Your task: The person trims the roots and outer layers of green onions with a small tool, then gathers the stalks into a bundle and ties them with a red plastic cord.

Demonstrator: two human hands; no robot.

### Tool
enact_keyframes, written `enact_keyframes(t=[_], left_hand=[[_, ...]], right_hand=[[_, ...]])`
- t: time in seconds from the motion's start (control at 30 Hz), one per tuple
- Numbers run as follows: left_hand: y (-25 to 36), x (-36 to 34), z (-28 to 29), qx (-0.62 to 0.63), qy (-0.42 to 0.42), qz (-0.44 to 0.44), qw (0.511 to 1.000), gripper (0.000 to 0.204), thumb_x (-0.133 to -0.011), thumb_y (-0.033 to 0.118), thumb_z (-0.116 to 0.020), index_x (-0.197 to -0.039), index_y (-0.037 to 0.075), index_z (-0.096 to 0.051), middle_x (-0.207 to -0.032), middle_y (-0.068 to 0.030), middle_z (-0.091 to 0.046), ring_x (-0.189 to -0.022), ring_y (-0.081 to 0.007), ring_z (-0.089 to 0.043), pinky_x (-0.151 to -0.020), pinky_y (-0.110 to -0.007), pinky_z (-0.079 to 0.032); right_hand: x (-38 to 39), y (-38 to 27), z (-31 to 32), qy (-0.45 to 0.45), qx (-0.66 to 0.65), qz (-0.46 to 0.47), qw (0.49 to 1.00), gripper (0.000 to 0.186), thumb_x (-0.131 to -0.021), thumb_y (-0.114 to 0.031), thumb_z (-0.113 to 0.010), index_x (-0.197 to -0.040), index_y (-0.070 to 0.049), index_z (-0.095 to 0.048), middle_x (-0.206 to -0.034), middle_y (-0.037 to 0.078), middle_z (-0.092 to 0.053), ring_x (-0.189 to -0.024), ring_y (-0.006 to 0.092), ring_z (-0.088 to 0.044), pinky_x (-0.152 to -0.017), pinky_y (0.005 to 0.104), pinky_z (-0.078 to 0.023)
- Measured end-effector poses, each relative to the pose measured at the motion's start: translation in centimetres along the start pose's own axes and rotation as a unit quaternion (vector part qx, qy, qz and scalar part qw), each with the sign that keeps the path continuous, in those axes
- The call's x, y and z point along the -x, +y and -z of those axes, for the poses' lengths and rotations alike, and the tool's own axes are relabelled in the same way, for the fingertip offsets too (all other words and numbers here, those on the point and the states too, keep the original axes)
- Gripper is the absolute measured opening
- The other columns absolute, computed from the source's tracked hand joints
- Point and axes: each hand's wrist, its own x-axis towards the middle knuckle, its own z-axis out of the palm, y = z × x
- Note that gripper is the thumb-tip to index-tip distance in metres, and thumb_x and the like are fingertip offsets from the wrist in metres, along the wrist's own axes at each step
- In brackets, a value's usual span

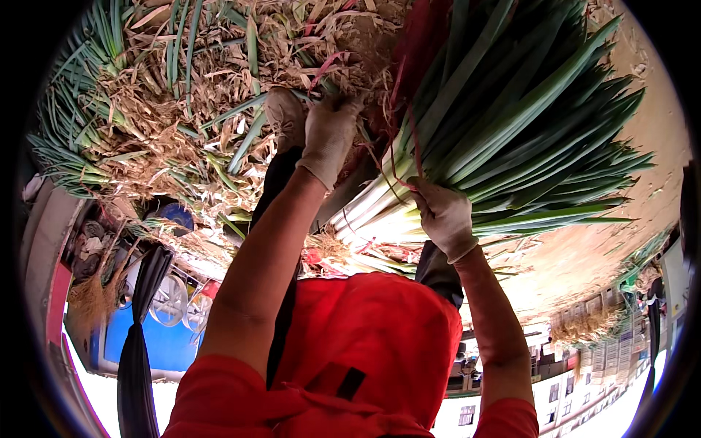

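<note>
My left hand (328, 135), in a pale knit glove, is curled just beside my shoe (283, 113), over loose green and dry leaves; what its fingers grip is hidden. My gloved right hand (442, 215) is closed on thin red twine (416, 153) against a large bundle of leeks (526, 124), whose white stems (358, 215) point down-left toward my legs and whose long dark leaves fan out up and to the right. Strands of the twine loop across the stems. A dark red sheet (409, 40) shows behind the bundle's leaves.
Dry husks and trimmings (182, 131) cover the ground at upper left, with more leeks (66, 164) along the far left. A blue round object (175, 217), black hanging cloth (131, 343) and wheels (168, 299) sit at lower left. Beige ground (599, 241) extends right toward buildings (569, 387).
</note>
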Motion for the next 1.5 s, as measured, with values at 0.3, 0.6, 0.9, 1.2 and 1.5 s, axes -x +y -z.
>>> enact_keyframes(t=[0.3, 0.6, 0.9, 1.2, 1.5], left_hand=[[8.7, -10.6, 26.4, -0.735, 0.251, 0.002, 0.630, 0.029, -0.098, 0.030, -0.051, -0.108, 0.010, -0.068, -0.101, -0.0091, -0.069, -0.088, -0.0233, -0.067, -0.072, -0.037, -0.055], [5.2, -8.0, 43.3, -0.644, 0.284, 0.112, 0.702, 0.045, -0.091, 0.037, -0.053, -0.133, 0.018, -0.048, -0.133, -0.0132, -0.053, -0.111, -0.0251, -0.058, -0.086, -0.040, -0.048], [-1.2, 2.3, 6.3, -0.026, -0.207, 0.231, 0.950, 0.037, -0.093, 0.044, -0.059, -0.105, 0.009, -0.065, -0.080, 0.0018, -0.062, -0.063, -0.0076, -0.055, -0.053, -0.025, -0.044], [-1.1, 2.2, -1.1, -0.004, -0.185, 0.304, 0.935, 0.041, -0.093, 0.040, -0.063, -0.125, 0.015, -0.059, -0.113, 0.0002, -0.061, -0.101, -0.0145, -0.055, -0.089, -0.038, -0.040], [2.0, 2.3, -3.9, 0.058, -0.170, 0.208, 0.961, 0.013, -0.091, 0.012, -0.059, -0.094, 0.000, -0.064, -0.083, -0.0048, -0.062, -0.074, -0.0141, -0.057, -0.070, -0.028, -0.044]], right_hand=[[0.7, 1.0, 0.6, -0.001, 0.002, 0.017, 1.000, 0.013, -0.082, -0.005, -0.067, -0.095, -0.008, -0.069, -0.078, 0.012, -0.067, -0.065, 0.0302, -0.065, -0.055, 0.0360, -0.051], [0.8, 1.4, 0.0, 0.033, -0.037, -0.015, 0.999, 0.012, -0.085, -0.009, -0.068, -0.097, -0.008, -0.070, -0.080, 0.013, -0.068, -0.068, 0.0305, -0.067, -0.057, 0.0339, -0.052], [0.7, 1.2, 0.0, 0.040, -0.035, -0.011, 0.998, 0.009, -0.084, -0.013, -0.069, -0.092, -0.012, -0.070, -0.076, 0.010, -0.067, -0.063, 0.0283, -0.065, -0.054, 0.0346, -0.051], [1.0, 1.4, 0.5, 0.017, 0.009, 0.019, 1.000, 0.013, -0.084, -0.012, -0.068, -0.096, -0.012, -0.069, -0.072, 0.008, -0.064, -0.061, 0.0276, -0.062, -0.054, 0.0358, -0.049], [1.4, 1.3, 0.3, 0.055, -0.003, 0.022, 0.998, 0.010, -0.084, -0.016, -0.065, -0.093, -0.018, -0.065, -0.068, 0.005, -0.061, -0.058, 0.0254, -0.061, -0.052, 0.0356, -0.050]])
